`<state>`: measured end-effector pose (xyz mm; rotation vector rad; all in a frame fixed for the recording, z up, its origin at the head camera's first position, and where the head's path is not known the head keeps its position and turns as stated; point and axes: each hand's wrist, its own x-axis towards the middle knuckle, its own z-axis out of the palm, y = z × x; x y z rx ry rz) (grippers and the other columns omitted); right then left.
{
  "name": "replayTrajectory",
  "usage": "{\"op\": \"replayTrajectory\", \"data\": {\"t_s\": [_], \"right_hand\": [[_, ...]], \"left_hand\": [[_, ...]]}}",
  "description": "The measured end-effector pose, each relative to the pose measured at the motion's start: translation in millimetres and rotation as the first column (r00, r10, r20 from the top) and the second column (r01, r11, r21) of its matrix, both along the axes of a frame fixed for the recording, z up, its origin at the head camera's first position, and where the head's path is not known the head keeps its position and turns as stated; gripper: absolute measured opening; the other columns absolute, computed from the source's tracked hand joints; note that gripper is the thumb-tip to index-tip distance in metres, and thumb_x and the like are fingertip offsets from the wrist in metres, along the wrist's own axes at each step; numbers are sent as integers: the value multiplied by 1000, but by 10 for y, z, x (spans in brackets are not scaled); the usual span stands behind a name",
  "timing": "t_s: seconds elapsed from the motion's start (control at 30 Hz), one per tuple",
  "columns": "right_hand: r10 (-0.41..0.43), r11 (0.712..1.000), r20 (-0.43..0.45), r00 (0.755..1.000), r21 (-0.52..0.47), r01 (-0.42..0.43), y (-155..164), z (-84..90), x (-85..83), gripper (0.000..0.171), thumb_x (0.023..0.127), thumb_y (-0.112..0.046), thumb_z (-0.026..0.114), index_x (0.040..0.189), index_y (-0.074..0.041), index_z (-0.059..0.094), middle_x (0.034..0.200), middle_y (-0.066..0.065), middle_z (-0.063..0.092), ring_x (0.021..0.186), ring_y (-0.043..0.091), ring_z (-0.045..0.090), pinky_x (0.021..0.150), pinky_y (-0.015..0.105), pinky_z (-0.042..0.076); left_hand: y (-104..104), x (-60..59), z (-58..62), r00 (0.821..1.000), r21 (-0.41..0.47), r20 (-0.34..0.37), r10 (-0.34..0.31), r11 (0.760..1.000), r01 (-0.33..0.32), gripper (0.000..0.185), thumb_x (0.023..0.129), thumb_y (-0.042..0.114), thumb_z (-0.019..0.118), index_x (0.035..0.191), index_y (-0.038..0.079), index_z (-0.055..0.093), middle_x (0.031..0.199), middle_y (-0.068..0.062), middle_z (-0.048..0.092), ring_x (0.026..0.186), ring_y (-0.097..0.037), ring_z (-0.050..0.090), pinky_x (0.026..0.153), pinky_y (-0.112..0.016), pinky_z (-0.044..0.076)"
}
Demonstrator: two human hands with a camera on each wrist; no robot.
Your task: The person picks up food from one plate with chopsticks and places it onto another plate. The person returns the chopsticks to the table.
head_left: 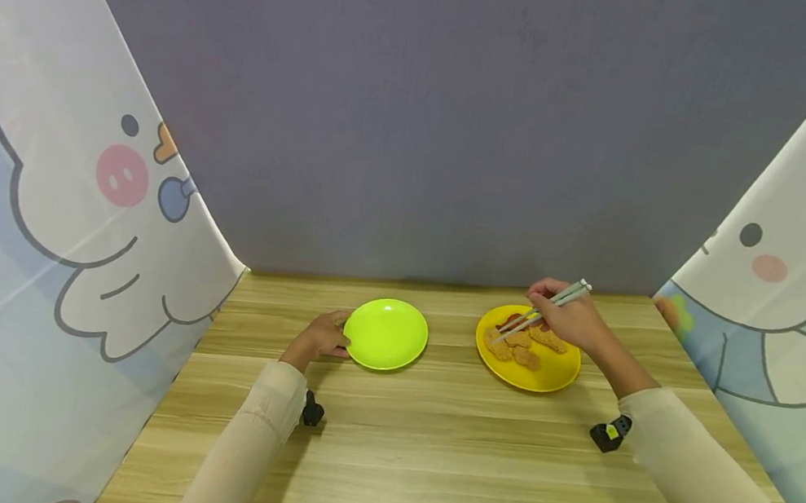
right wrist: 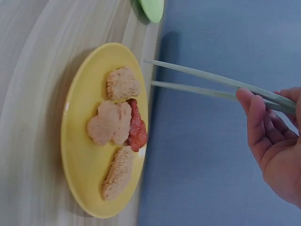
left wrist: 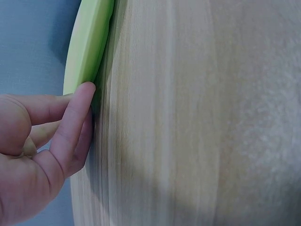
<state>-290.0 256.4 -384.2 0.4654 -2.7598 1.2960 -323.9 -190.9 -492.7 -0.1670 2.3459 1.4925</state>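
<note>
A bare green plate [head_left: 385, 333] lies on the wooden table, left of centre. My left hand [head_left: 323, 337] rests at its left rim, curled fingers [left wrist: 75, 117] touching the green plate's edge [left wrist: 89, 42]. To the right lies a yellow plate [head_left: 549, 369] with several brown food pieces [head_left: 514, 347] and a red piece [right wrist: 137, 130]. My right hand [head_left: 569, 316] holds a pair of pale chopsticks [head_left: 540, 313] above the yellow plate [right wrist: 80, 155]. The chopsticks' [right wrist: 202, 80] tips are slightly apart over the food pieces [right wrist: 115, 122] and hold nothing.
Cartoon-printed panels [head_left: 48, 190] close in the table on the left and on the right [head_left: 798, 285]. A grey backdrop [head_left: 455, 109] stands behind. The wooden table [head_left: 439, 468] stretches toward me in front of both plates.
</note>
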Motion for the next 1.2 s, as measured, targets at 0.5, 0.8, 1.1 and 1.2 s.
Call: {"op": "replayTrajectory", "data": {"t_s": [0.5,0.8,1.1,1.2], "right_hand": [[-82,990,63,995,-108,88,130,-246,-85,28,107,-20,50,115,4,62,79,19,66,65,15,73,55,27,63],[-108,979,98,989,-163,123,145,-350,-97,27,107,-19,51,114,4,62,78,18,71,62,14,72,53,27,62],[-130,977,132,983,-151,149,135,-396,-77,29,106,-19,52,117,6,63,89,27,72,65,17,73,54,28,63],[-177,972,138,975,-133,195,129,-416,-85,30,106,-21,53,117,3,65,89,24,73,68,22,74,58,34,65]], "left_hand": [[3,-8,10,1000,4,10,-2,1000,2,75,92,-12,62,159,9,34,141,-30,54,79,-18,69,76,-33,67],[11,-6,3,1000,22,10,-5,1000,5,75,91,-13,62,158,9,36,140,-30,55,80,-18,69,75,-33,67],[4,-4,12,1000,8,11,0,1000,0,75,93,-11,61,159,10,34,145,-30,52,82,-19,70,76,-33,67],[-1,1,10,1000,1,9,1,1000,-1,74,93,-11,61,159,10,35,145,-30,52,83,-19,71,77,-33,67]]}}
